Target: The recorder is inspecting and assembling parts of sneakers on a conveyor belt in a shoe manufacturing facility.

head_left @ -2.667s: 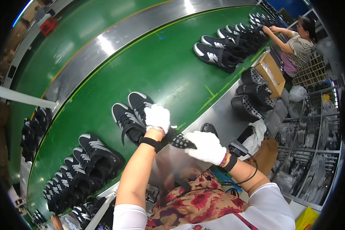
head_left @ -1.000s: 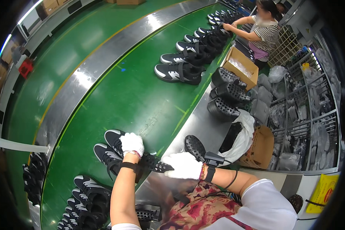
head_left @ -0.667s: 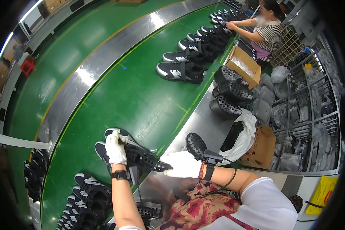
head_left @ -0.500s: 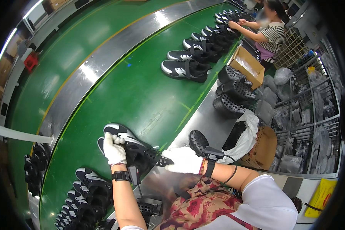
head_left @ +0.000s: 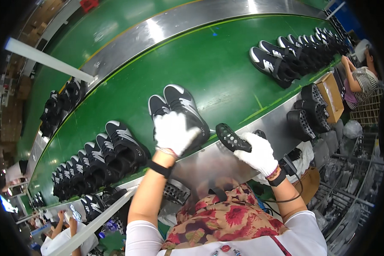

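A black sneaker with white and grey trim lies beside its mate on the green conveyor belt, toes pointing away from me. My left hand, in a white glove, is over the pair's openings, thumb stretched out to the right and the fingers lying on the left shoe. Some fingertips are hard to make out. My right hand, also gloved, is closed on the heel end of a black perforated shoe tree, above the metal edge. Another dark shoe tree shows partly behind that hand.
Rows of sneakers stand on the belt at left and far right. Perforated black forms and a cardboard box line the metal ledge. A white post rises at far left. Co-workers are at both sides.
The view has swung right and lowered. My left hand has shifted from the shoe's toe to the openings. My right hand with a shoe tree is now apart from the shoes.
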The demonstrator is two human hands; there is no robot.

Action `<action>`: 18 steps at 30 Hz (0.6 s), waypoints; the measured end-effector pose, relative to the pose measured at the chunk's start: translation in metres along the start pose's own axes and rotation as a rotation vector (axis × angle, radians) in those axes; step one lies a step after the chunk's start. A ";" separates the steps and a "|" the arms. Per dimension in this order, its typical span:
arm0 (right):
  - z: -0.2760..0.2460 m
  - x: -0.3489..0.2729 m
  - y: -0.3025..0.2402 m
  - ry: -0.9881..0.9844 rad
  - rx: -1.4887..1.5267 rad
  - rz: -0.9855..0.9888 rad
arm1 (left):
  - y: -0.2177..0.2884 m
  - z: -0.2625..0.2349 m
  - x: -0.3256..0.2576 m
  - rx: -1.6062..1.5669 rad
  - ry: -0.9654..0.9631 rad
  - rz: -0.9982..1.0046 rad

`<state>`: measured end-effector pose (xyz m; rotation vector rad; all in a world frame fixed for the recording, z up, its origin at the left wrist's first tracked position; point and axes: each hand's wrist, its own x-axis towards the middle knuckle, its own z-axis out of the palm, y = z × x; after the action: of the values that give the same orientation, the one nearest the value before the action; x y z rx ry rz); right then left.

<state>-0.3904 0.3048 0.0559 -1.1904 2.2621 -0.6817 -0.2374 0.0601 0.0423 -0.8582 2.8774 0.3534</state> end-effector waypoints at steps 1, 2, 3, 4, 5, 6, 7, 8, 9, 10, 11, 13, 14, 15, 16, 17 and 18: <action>0.002 0.004 -0.007 -0.009 0.004 -0.020 | 0.006 0.027 -0.007 0.112 0.196 0.016; 0.003 0.009 -0.019 0.006 0.007 -0.114 | 0.004 0.053 -0.012 0.230 0.388 0.031; 0.002 0.012 -0.027 0.022 0.004 -0.196 | 0.000 0.066 -0.011 0.231 0.388 0.018; -0.001 0.016 -0.037 0.012 0.005 -0.206 | -0.004 0.075 -0.008 0.226 0.363 -0.046; -0.007 0.020 -0.047 -0.069 0.012 -0.211 | -0.004 0.077 -0.004 0.216 0.337 -0.102; -0.009 0.025 -0.052 -0.152 0.020 -0.217 | -0.010 0.077 -0.003 0.192 0.298 -0.101; -0.006 0.030 -0.054 -0.197 0.017 -0.258 | -0.016 0.075 -0.004 0.202 0.268 -0.076; -0.001 0.036 -0.053 -0.195 0.017 -0.258 | -0.021 0.073 -0.005 0.212 0.238 -0.051; 0.006 0.044 -0.051 -0.234 0.025 -0.310 | -0.027 0.070 -0.003 0.214 0.239 -0.051; 0.018 0.052 -0.050 -0.277 0.037 -0.359 | -0.034 0.064 0.000 0.123 0.254 -0.041; 0.028 0.061 -0.049 -0.259 0.032 -0.344 | -0.036 0.059 0.002 0.030 0.269 -0.031; 0.043 0.079 -0.055 -0.200 -0.029 -0.350 | -0.038 0.054 0.006 -0.002 0.270 -0.007; 0.053 0.085 -0.056 -0.117 -0.047 -0.390 | -0.037 0.051 0.008 -0.035 0.274 0.024; 0.064 0.090 -0.060 -0.116 -0.049 -0.388 | -0.033 0.048 0.008 -0.042 0.294 0.048; 0.077 0.096 -0.064 -0.068 -0.180 -0.378 | -0.033 0.048 0.007 -0.042 0.294 0.046; 0.089 0.101 -0.065 -0.015 -0.314 -0.362 | -0.032 0.048 0.007 -0.059 0.312 0.046; 0.102 0.108 -0.061 -0.013 -0.319 -0.357 | -0.032 0.048 0.009 -0.078 0.331 0.048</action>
<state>-0.3438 0.1625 -0.0036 -1.7740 2.2242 -0.4427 -0.2252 0.0418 -0.0119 -0.9415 3.2111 0.3606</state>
